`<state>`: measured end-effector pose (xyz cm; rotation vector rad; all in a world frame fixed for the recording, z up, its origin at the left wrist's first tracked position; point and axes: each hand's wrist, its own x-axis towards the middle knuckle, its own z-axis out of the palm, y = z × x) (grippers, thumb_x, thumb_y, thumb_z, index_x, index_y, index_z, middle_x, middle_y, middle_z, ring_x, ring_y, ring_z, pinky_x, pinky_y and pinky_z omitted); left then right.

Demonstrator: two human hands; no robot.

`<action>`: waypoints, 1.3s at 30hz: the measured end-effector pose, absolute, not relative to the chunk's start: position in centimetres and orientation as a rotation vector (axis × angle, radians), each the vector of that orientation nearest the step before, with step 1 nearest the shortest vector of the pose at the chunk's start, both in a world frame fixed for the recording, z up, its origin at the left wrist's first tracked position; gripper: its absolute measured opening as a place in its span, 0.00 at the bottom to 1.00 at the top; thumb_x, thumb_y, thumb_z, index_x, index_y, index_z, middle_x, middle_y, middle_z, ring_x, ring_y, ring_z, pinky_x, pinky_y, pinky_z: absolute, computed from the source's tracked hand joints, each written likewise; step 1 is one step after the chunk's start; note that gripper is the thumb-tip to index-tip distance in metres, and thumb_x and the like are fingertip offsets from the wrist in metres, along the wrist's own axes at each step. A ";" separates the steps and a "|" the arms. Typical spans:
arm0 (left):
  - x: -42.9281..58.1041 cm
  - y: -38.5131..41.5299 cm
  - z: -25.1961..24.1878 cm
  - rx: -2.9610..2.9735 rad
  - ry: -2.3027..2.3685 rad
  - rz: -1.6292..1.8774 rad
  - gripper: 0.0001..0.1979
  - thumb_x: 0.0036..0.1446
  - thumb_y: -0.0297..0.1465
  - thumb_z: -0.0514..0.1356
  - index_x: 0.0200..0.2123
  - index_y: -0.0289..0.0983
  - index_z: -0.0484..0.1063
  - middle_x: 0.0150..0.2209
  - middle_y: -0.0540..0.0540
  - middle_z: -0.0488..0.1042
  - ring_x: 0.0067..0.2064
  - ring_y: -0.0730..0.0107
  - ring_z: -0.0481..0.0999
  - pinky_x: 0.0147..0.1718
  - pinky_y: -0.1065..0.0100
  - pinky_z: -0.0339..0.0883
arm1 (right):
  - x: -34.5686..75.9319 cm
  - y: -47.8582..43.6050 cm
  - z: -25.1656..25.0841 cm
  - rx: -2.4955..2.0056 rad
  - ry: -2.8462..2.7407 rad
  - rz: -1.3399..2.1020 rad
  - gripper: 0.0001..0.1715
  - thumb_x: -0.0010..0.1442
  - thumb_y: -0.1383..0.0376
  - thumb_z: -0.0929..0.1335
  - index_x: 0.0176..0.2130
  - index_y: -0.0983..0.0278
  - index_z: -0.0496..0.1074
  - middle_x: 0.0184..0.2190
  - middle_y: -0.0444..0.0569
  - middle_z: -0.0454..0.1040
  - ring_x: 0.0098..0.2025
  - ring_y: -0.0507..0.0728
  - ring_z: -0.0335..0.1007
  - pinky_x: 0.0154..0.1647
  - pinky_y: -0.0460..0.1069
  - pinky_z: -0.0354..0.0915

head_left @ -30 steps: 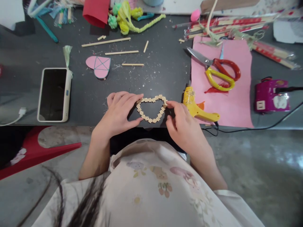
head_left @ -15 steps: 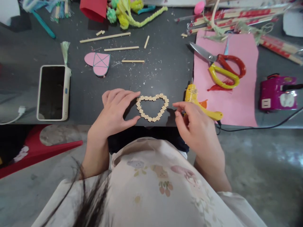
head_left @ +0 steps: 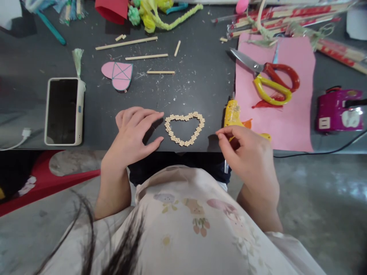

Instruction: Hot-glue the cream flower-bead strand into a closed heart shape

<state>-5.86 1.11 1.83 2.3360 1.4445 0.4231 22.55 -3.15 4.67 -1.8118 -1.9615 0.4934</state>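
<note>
A heart-shaped ring of small pale wooden pieces point(head_left: 172, 135) lies flat on the dark table near its front edge. My left hand point(head_left: 134, 131) is just left of the ring, fingers spread and apart from it, holding nothing. On the other side, my right hand point(head_left: 246, 152) hovers with thumb and forefinger pinched together; anything between the tips is too small to make out. Partly hidden behind that hand is a yellow glue gun point(head_left: 232, 111), its nozzle pointing away from me. A clear stick point(head_left: 226, 167) shows below the hand.
Red-and-yellow scissors point(head_left: 272, 82) rest on pink paper point(head_left: 298, 130). Further back lie thin wooden sticks point(head_left: 146, 57) and a pink paper heart point(head_left: 122, 75). A phone point(head_left: 63, 112) lies left; a purple box point(head_left: 340, 110) with a cord stands right. Packaged sticks point(head_left: 286, 23) lie back right.
Both hands have drawn outward from the wooden heart, left hand leftward and right hand rightward. The right thumb and forefinger have closed together. The heart stays in place.
</note>
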 end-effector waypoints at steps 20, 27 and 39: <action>-6.4 0.9 2.2 2.387 1.468 0.384 0.21 0.61 0.37 0.60 0.57 0.47 0.69 0.57 0.46 0.72 0.59 0.51 0.67 0.60 0.47 0.57 | 22.6 -3.3 4.4 -1.848 -1.963 0.498 0.04 0.60 0.67 0.69 0.35 0.62 0.76 0.27 0.42 0.78 0.27 0.50 0.72 0.28 0.46 0.61; -6.4 0.9 2.0 2.425 1.452 0.410 0.20 0.61 0.36 0.61 0.56 0.45 0.70 0.56 0.45 0.72 0.58 0.51 0.67 0.60 0.46 0.56 | 22.5 -3.3 4.4 -1.831 -1.998 0.481 0.04 0.61 0.67 0.69 0.35 0.63 0.76 0.27 0.42 0.77 0.28 0.49 0.72 0.28 0.46 0.60; -6.4 0.8 2.0 2.445 1.437 0.419 0.19 0.61 0.36 0.61 0.56 0.47 0.70 0.57 0.46 0.72 0.58 0.50 0.67 0.60 0.46 0.56 | 21.2 -4.0 4.5 -1.593 -2.414 0.711 0.17 0.66 0.69 0.64 0.49 0.60 0.77 0.29 0.43 0.74 0.29 0.50 0.69 0.28 0.47 0.56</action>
